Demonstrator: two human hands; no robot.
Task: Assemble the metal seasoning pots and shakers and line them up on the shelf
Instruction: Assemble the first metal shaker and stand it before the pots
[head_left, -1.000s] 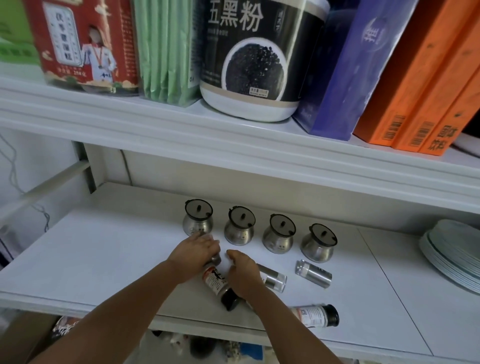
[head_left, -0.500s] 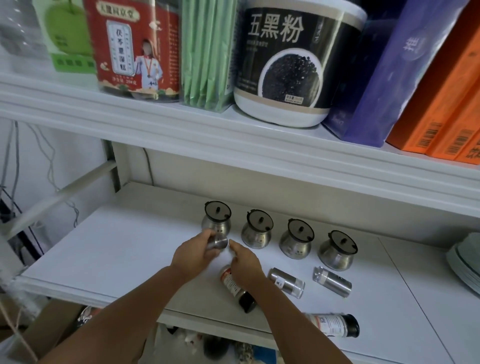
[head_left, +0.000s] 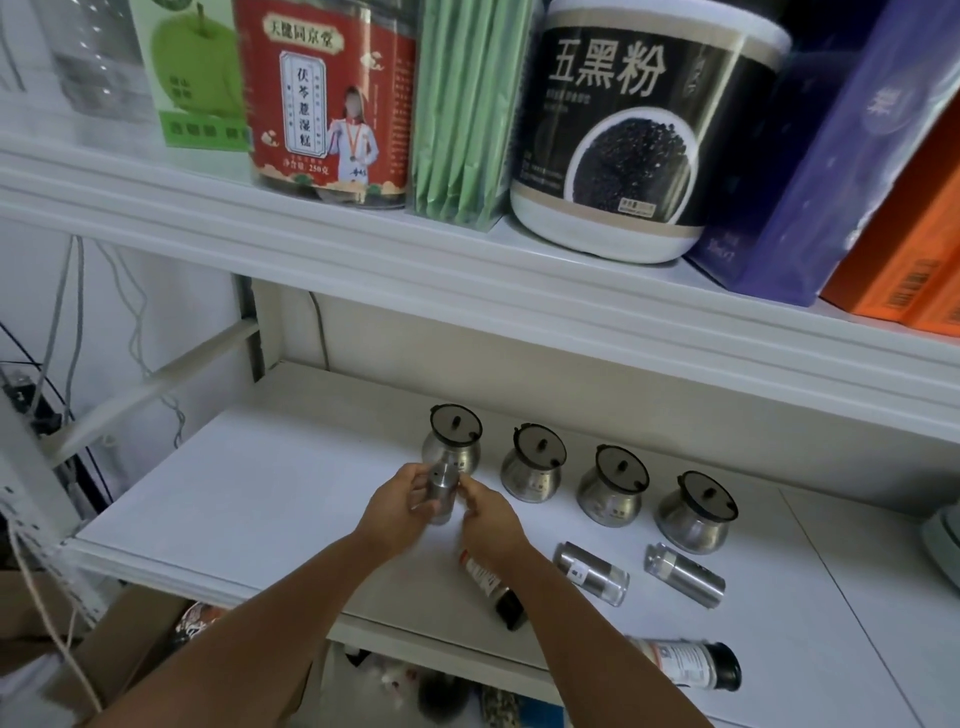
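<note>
A small metal shaker (head_left: 440, 492) is held upright above the white shelf (head_left: 249, 493), its holed top facing me. My left hand (head_left: 397, 512) wraps its left side and my right hand (head_left: 488, 519) pinches its right side. Behind it several metal seasoning pots with dark lids stand in a row: the leftmost pot (head_left: 453, 441), a second pot (head_left: 535, 467), a third pot (head_left: 615, 488) and the rightmost pot (head_left: 693, 517). Two metal shakers lie on their sides: one (head_left: 591, 572) near my right wrist, another (head_left: 684, 574) further right.
Two labelled bottles with black caps lie on the shelf: one (head_left: 493, 587) under my right forearm, one (head_left: 691, 665) at the front edge. The upper shelf (head_left: 467, 260) holds tins, green packets, a black tub and boxes. Plates (head_left: 948, 540) sit at far right. Cables hang at left.
Both hands lifted the small shaker off the shelf and turned it upright in front of the leftmost pot. My view shifted left and closer.
</note>
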